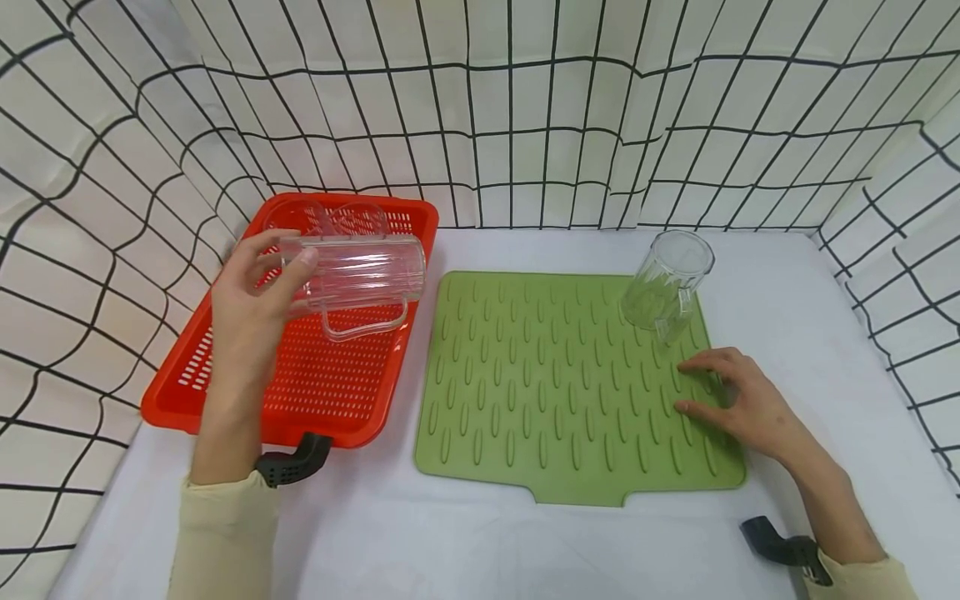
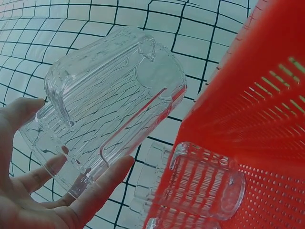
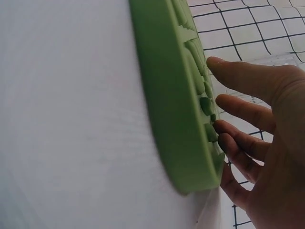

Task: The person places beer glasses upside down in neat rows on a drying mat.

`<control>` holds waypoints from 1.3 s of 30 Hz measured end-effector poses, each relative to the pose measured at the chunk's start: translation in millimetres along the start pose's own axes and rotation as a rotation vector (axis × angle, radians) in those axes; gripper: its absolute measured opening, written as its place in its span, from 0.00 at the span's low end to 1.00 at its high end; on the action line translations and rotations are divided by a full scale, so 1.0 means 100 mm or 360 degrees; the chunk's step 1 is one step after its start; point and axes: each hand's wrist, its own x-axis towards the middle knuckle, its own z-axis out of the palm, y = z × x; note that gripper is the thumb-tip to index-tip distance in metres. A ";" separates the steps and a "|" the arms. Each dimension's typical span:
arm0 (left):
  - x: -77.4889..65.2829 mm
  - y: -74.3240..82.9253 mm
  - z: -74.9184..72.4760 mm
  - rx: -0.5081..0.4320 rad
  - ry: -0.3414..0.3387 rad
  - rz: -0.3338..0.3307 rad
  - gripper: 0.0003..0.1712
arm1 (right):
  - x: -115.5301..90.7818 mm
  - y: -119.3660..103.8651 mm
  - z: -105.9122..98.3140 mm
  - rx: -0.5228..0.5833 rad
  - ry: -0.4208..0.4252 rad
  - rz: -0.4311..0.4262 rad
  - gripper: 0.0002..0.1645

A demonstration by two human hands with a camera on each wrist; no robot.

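My left hand (image 1: pixel 258 287) grips a clear glass mug (image 1: pixel 367 271) by its rim end, holding it on its side above the red basket (image 1: pixel 322 392). In the left wrist view, the thumb and fingers spread around the mug's mouth, with the base pointing away. More clear mugs (image 2: pixel 205 183) lie in the basket's far end. My right hand (image 1: pixel 742 404) rests at the right edge of the green ridged mat (image 1: pixel 540 392), fingers loosely bent and holding nothing. Just beyond it, another glass mug (image 1: pixel 667 283) stands upside down on the mat's far right corner.
Black wire grid panels (image 1: pixel 510 125) enclose the back and both sides. A white cloth (image 1: pixel 465 550) covers the table beneath the basket and mat. Each wrist carries a black camera mount (image 1: pixel 296 460).
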 end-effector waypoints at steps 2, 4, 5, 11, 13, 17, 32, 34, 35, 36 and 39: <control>-0.01 -0.01 0.01 0.0010 -0.0010 -0.0012 0.29 | 0.01 -0.01 -0.01 -0.0031 0.0025 0.0003 0.28; -0.01 -0.01 0.02 0.0004 -0.0029 -0.0023 0.29 | 0.01 -0.03 -0.02 -0.0044 0.0052 0.0019 0.26; -0.01 -0.02 0.03 0.0009 -0.0040 -0.0021 0.29 | 0.01 -0.03 -0.02 -0.0043 0.0064 0.0031 0.26; -0.02 -0.04 0.09 0.0009 -0.0105 -0.0010 0.30 | 0.01 -0.05 -0.08 -0.0026 0.0141 0.0077 0.23; -0.03 -0.03 0.11 0.0028 -0.0115 -0.0006 0.30 | 0.02 -0.06 -0.10 -0.0020 0.0186 0.0071 0.23; -0.04 -0.01 0.15 0.0076 -0.0112 0.0003 0.29 | 0.04 -0.07 -0.12 0.0006 0.0281 0.0063 0.21; -0.04 0.02 0.27 -0.0001 -0.0200 0.0057 0.27 | 0.11 -0.22 -0.22 0.0103 0.0539 0.0100 0.13; -0.05 0.03 0.29 0.0001 -0.0208 0.0055 0.26 | 0.13 -0.25 -0.24 0.0156 0.0567 0.0080 0.12; -0.06 0.03 0.30 0.0002 -0.0214 0.0055 0.26 | 0.14 -0.26 -0.24 0.0180 0.0578 0.0074 0.12; -0.06 0.03 0.30 0.0009 -0.0219 0.0054 0.26 | 0.15 -0.28 -0.25 0.0202 0.0585 0.0070 0.12; -0.08 0.03 0.32 0.0028 -0.0238 0.0058 0.26 | 0.18 -0.34 -0.26 0.0274 0.0598 0.0055 0.12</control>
